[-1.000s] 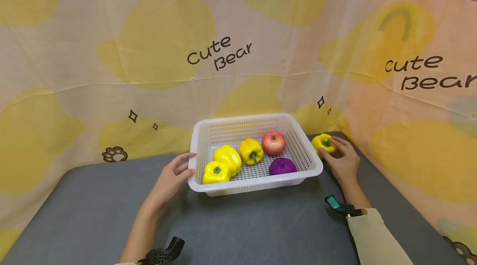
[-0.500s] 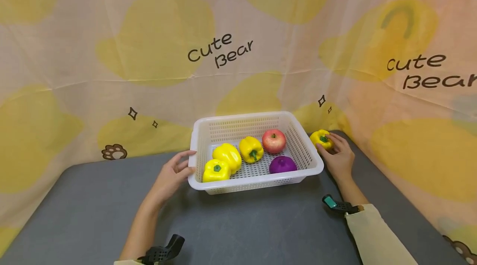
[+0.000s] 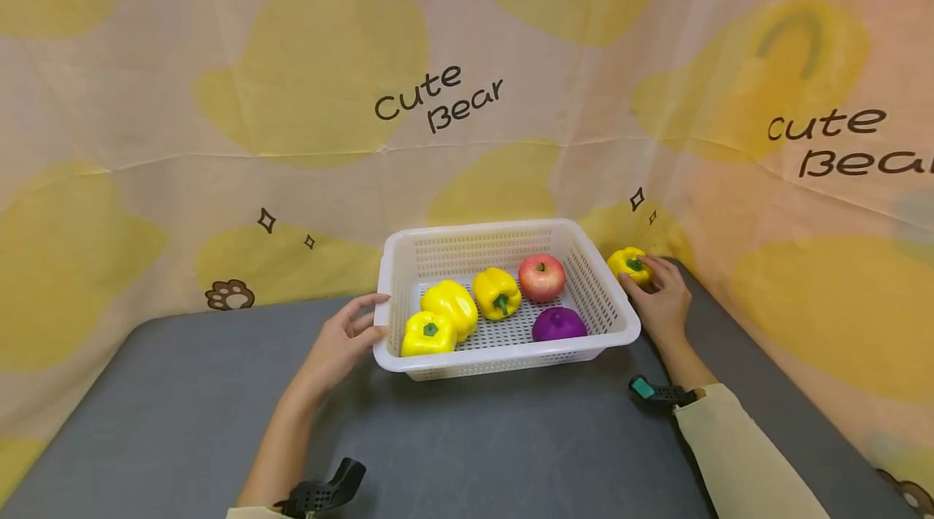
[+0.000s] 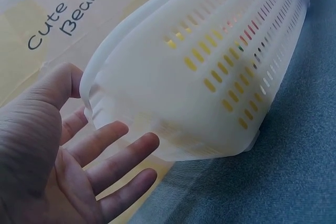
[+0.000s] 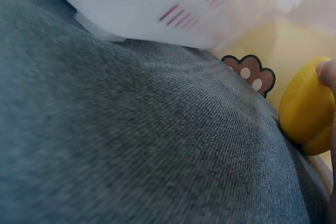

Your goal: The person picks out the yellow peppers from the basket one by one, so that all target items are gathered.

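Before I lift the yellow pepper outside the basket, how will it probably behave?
The pepper may roll a little, since its sides are rounded. It looks shiny, so it could be slippery. No dent is visible where the right hand grips it, so it is probably firm.

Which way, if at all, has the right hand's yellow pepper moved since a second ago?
Yes: in the head view, the yellow pepper has moved up and slightly left against the star printed above it.

Glossy yellow bell pepper (image 3: 623,267) is sitting pinched in the right hand (image 3: 662,302), green stem (image 3: 636,264) facing that hand, and white perforated basket (image 3: 511,351) is standing open-side-up between both hands, being held at its rim (image 4: 113,38) by the left hand (image 3: 339,347).
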Demonstrator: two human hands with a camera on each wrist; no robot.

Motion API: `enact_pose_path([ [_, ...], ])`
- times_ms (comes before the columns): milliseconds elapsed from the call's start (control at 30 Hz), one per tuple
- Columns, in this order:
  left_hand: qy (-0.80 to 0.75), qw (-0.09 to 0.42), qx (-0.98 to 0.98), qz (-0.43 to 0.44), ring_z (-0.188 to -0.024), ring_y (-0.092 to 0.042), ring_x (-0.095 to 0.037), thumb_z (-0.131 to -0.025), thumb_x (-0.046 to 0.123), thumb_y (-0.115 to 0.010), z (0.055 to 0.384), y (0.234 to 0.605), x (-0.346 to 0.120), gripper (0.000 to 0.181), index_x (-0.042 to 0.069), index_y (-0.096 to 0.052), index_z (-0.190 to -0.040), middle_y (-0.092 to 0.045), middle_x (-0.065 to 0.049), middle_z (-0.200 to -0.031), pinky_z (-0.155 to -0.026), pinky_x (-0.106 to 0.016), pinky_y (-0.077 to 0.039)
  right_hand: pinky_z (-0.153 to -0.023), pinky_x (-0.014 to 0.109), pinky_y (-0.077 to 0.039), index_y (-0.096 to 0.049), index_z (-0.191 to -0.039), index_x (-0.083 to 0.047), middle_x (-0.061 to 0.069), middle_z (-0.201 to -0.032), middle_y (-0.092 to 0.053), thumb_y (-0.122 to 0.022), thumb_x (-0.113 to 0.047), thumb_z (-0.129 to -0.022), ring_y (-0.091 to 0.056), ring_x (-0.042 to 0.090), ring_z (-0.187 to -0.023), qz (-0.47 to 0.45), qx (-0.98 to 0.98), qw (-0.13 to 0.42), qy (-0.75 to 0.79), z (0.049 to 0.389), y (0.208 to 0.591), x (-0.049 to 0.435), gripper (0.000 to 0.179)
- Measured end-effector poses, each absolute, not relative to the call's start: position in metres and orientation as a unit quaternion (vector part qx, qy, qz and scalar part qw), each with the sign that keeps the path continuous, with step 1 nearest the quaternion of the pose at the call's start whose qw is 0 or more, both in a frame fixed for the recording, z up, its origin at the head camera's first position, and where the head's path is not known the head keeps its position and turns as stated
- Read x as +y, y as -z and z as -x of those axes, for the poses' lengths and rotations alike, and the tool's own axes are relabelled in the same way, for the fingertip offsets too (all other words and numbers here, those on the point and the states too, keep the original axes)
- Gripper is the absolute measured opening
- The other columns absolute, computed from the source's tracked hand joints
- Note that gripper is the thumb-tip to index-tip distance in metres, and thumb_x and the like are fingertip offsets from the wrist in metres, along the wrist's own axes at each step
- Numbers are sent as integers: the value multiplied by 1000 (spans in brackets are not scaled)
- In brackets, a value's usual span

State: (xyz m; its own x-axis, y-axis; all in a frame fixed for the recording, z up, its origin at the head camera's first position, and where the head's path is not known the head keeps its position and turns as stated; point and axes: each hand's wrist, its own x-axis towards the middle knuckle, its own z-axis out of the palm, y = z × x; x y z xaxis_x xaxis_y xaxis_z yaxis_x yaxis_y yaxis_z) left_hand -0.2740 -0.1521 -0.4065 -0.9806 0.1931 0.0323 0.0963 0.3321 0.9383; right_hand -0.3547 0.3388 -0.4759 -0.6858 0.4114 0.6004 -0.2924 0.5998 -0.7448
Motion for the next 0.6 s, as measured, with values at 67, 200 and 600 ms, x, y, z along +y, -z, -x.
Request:
enact_pose_path([
  [67, -571, 43, 815, -89, -114, -68, -25, -99, 17, -58, 274, 407, -152, 48, 11, -46, -145, -58, -20, -146, -89, -26, -56, -81, -1, -42, -72, -121, -1, 19, -130, -65, -86, -11, -79, -64, 36, -114, 36, -803, 394, -446, 358, 475, 340, 46],
  [200, -574, 43, 813, -84, -115, -67, -27, -99, 16, -58, 275, 408, -151, 48, 11, -46, -145, -58, -19, -146, -89, -25, -56, -84, 1, -43, -71, -122, -1, 20, -129, -65, -85, -12, -79, -63, 35, -115, 34, -804, 394, -443, 364, 474, 341, 46],
  [600, -574, 48, 814, -74, -116, -67, -27, -99, 17, -58, 275, 407, -150, 48, 13, -46, -145, -57, -18, -147, -92, -28, -56, -97, 31, -54, -70, -125, -2, 18, -135, -63, -84, -16, -83, -62, 35, -121, 44, -816, 371, -441, 374, 477, 347, 47],
])
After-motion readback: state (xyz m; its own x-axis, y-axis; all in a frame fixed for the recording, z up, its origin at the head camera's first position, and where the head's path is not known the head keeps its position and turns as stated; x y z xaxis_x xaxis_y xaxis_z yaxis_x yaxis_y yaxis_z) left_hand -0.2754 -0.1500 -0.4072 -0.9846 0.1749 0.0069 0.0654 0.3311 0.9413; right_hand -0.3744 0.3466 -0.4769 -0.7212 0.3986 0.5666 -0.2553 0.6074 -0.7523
